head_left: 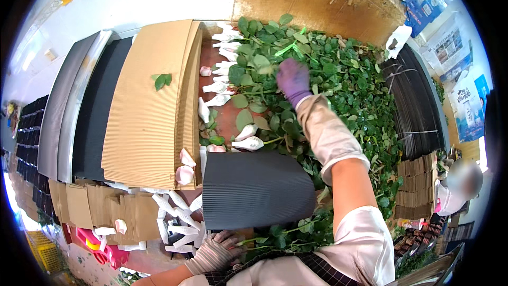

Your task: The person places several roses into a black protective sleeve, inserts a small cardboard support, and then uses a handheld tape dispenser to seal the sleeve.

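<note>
My right hand (292,79), in a purple glove, reaches over the heap of green rose leaves (349,85) at the far side. Motion blurs its fingers, so its grip is unclear. To its left lies a row of rose heads in white foam nets (216,87), stems pointing right. Two more netted roses (248,143) rest behind a black corrugated sheet (256,190). Near my body, below that sheet, is my left hand (217,251) in a striped glove. Its fingers curl where leafy rose stems (275,235) come out to the right.
Tan corrugated sheets (145,106) are stacked at left, beside black sheets (100,106). Loose white foam nets (182,220) lie near my left hand. Pink petals (184,175) are scattered. A black bundle (413,103) and cardboard pieces (415,188) stand at right. Another person (455,190) is farther right.
</note>
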Tool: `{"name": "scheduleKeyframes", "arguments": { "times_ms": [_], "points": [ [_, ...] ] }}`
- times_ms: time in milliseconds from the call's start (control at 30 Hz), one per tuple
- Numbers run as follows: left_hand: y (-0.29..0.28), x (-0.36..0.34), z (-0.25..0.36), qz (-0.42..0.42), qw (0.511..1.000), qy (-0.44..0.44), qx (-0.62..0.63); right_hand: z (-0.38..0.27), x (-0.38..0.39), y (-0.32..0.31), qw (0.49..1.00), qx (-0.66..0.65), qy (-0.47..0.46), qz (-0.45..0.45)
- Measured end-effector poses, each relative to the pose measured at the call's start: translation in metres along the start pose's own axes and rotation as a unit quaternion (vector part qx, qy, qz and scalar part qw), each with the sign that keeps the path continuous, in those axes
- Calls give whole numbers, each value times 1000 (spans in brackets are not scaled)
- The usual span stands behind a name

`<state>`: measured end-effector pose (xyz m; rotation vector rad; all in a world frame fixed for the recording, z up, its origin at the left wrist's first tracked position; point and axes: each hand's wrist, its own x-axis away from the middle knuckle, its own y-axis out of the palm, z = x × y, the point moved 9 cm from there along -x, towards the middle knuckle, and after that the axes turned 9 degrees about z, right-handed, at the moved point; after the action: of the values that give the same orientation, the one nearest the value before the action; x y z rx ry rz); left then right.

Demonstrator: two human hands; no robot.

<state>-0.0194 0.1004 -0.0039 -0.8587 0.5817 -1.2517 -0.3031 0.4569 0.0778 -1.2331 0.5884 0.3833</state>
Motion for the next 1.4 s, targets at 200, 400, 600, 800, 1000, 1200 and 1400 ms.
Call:
{"name": "scheduleKeyframes", "arguments": {
  "times_ms": [200, 400, 600, 800, 1000, 1200, 1400],
  "points": [
    [1, -1, 0, 59, 997, 49, -26, 56, 30, 13, 981, 18, 23, -191],
    [4, 1, -2, 31, 997, 48, -43, -29, 44, 7, 981, -73, -141, -109],
    [5, 4, -2, 18, 997, 35, -60, -103, 43, 70, 970, 0, -219, -110],
    [-6, 2, 0, 29, 998, 27, -53, -73, 27, -7, 961, -124, -240, 58],
    [15, 6, -5, 40, 999, 24, -20, 118, -59, -182, 775, -582, 117, 217],
    [-3, 2, 2, 37, 997, 29, -59, 91, -27, -257, 894, -418, 34, 156],
    [13, 3, -6, 30, 998, 36, -48, -32, 104, -62, 900, -3, -179, -397]
  ]
}}
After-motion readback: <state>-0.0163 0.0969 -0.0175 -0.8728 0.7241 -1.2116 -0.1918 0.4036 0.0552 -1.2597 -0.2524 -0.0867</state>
